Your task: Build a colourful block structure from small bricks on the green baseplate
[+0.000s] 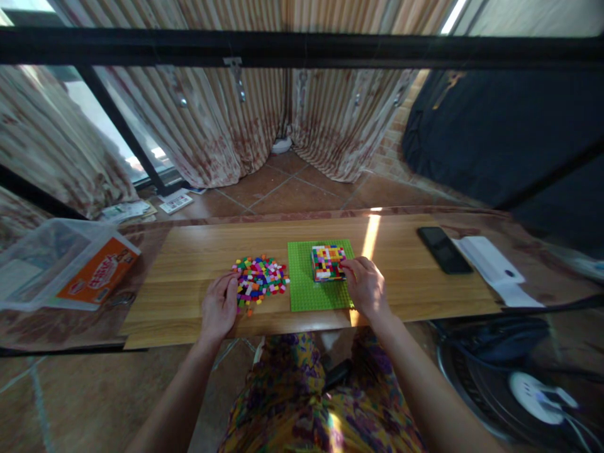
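Observation:
A green studded baseplate [306,299] lies on the wooden board, bearing a low block built of small multicoloured toy bricks [328,262]. At the right side of this block is my right hand [368,286], its thumb and fingertips drawn together against the bricks. Any piece between them is too small to make out. Left of the baseplate spreads a pile of loose toy bricks [262,278] in many colours. My left hand [220,304] rests at the pile's left edge with curled fingers touching it; what they hold, if anything, is hidden.
The wooden board [189,251] spans the low table. A black phone [444,250] lies at its right end beside a white box [491,259]. A clear plastic bin [42,251] with an orange label stands left. A dark metal bar [302,49] crosses above the far side.

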`<state>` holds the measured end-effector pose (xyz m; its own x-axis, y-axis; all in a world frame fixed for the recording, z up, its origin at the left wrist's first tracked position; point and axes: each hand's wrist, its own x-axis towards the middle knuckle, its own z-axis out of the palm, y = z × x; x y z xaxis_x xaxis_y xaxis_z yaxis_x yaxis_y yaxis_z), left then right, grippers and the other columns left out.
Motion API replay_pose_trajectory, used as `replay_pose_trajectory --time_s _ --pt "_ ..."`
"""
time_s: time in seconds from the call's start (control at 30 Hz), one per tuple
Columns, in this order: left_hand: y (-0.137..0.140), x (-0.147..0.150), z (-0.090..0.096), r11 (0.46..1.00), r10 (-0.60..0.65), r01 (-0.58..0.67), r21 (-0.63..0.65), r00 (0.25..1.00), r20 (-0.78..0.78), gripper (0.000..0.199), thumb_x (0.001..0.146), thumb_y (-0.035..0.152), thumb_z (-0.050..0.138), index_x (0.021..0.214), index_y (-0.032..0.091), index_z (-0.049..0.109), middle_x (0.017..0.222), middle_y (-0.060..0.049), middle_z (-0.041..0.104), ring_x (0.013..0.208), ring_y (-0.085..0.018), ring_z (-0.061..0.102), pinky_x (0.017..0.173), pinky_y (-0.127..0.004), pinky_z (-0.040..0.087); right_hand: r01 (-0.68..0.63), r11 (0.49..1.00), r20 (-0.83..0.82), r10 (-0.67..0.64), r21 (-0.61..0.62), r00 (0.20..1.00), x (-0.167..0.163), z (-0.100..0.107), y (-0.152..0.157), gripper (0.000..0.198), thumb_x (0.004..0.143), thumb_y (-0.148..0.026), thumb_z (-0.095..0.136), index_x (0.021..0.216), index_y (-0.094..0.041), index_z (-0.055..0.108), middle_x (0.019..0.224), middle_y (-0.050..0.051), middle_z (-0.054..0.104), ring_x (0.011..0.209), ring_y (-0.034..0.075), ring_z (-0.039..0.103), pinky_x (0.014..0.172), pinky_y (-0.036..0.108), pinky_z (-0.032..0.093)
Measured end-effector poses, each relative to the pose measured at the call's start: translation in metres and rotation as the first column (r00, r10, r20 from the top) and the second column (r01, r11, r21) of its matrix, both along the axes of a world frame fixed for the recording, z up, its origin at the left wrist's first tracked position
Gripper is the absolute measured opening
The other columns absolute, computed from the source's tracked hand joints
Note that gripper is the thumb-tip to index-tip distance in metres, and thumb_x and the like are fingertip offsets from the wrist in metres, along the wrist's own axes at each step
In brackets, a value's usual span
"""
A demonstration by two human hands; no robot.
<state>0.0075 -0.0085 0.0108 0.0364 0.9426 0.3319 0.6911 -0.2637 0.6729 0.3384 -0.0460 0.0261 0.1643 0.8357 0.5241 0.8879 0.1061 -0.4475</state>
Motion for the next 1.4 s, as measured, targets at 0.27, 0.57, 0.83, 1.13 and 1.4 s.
replay_pose_trajectory --time_s 0.27,0.57,0.83,1.13,1.4 --pt "0.0 0.001 0.001 1.0 -0.005 0.004 0.014 1.0 0.027 0.043 0.094 0.042 0.037 0.104 0.015 0.069 0.11 -0.011 0.069 0.107 -0.023 0.062 0.099 -0.039 0.046 -0.045 0.999 -0.069 0.047 0.029 0.996 0.002 0.007 0.007 0.02 0.091 -0.026 0.052 0.085 -0.02 0.07 0.084 0.004 0.066 0.079 0.017 0.062 0.075 0.029 0.05" --pt "-0.001 0.0 0.0 1.0 0.002 -0.002 0.006 1.0 0.02 0.043 0.094 0.043 0.038 0.105 0.015 0.069 0.109 -0.011 0.069 0.107 -0.023 0.062 0.099 -0.039 0.046 -0.091 0.995 -0.082 0.094 0.032 0.992 0.006 0.009 0.011 0.019 0.091 -0.026 0.052 0.084 -0.021 0.069 0.084 0.004 0.066 0.08 0.018 0.062 0.075 0.03 0.05" --pt "-0.001 0.0 0.001 1.0 0.001 -0.001 -0.005 1.0 0.008 0.043 0.095 0.043 0.036 0.105 0.016 0.068 0.111 -0.01 0.069 0.108 -0.023 0.061 0.1 -0.039 0.046 -0.182 0.979 -0.02 0.184 0.087 0.983 0.015 0.005 0.014 0.019 0.092 -0.025 0.052 0.084 -0.022 0.068 0.083 0.003 0.065 0.08 0.017 0.062 0.074 0.029 0.051" --pt "-0.002 0.001 0.002 1.0 0.008 -0.008 -0.009 1.0 0.008 0.043 0.095 0.042 0.036 0.106 0.015 0.068 0.113 -0.011 0.068 0.109 -0.023 0.061 0.101 -0.039 0.045 -0.215 0.974 -0.025 0.217 0.066 0.976 0.019 0.0 0.015 0.016 0.092 -0.025 0.053 0.087 -0.022 0.067 0.085 0.003 0.065 0.081 0.017 0.062 0.076 0.029 0.052" --pt "-0.001 0.001 0.002 1.0 0.008 -0.008 -0.016 1.0 0.011 0.042 0.094 0.043 0.037 0.104 0.017 0.068 0.111 -0.01 0.068 0.108 -0.023 0.061 0.101 -0.039 0.045 -0.179 0.983 -0.05 0.181 0.04 0.982 0.016 0.001 0.014 0.018 0.091 -0.026 0.053 0.084 -0.021 0.069 0.083 0.003 0.065 0.081 0.017 0.062 0.076 0.03 0.052"
